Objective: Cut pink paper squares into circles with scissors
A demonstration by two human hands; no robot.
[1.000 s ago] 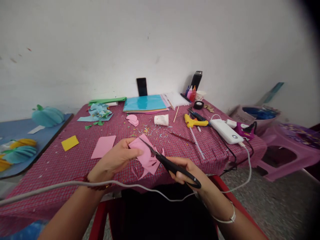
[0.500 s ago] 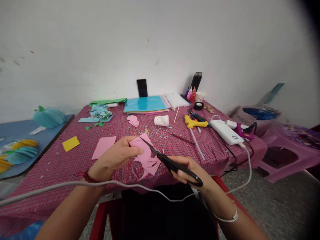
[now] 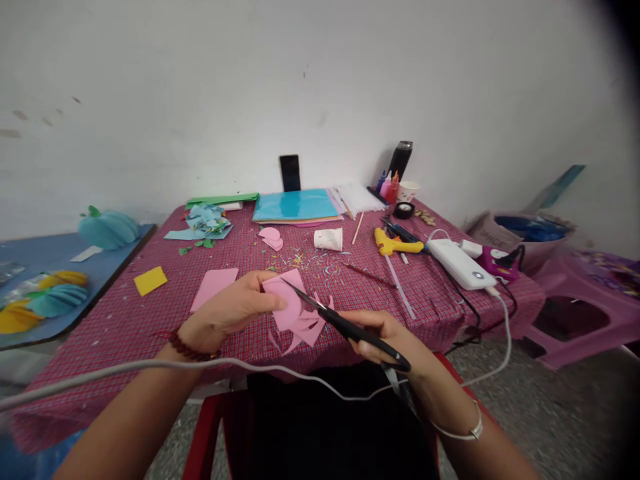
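My left hand (image 3: 253, 300) pinches a piece of pink paper (image 3: 284, 308) between thumb and fingers above the near part of the table. The paper has a rounded cut edge on its lower right. Black-handled scissors (image 3: 345, 325) are gripped in my right hand (image 3: 385, 337), their blades pointing up and left across the paper's upper part. Pink offcuts (image 3: 307, 325) lie just below and to the right of the held piece. A flat pink sheet (image 3: 215, 285) is partly behind my left hand. Beyond the hands rest pink rounded cutouts (image 3: 271, 237).
A paper cup (image 3: 329, 239) lies on its side among shavings. Rightward are a yellow glue gun (image 3: 395, 243), a pencil (image 3: 371, 275) and a white power bank (image 3: 461, 264). A white cable (image 3: 240, 364) crosses before my forearms. Crumpled blue paper (image 3: 206, 220) sits back left.
The scissors have advanced slightly along the curve in the pink paper, and more of its rounded edge shows. The whole view has shifted a little, moving the table things rightward.
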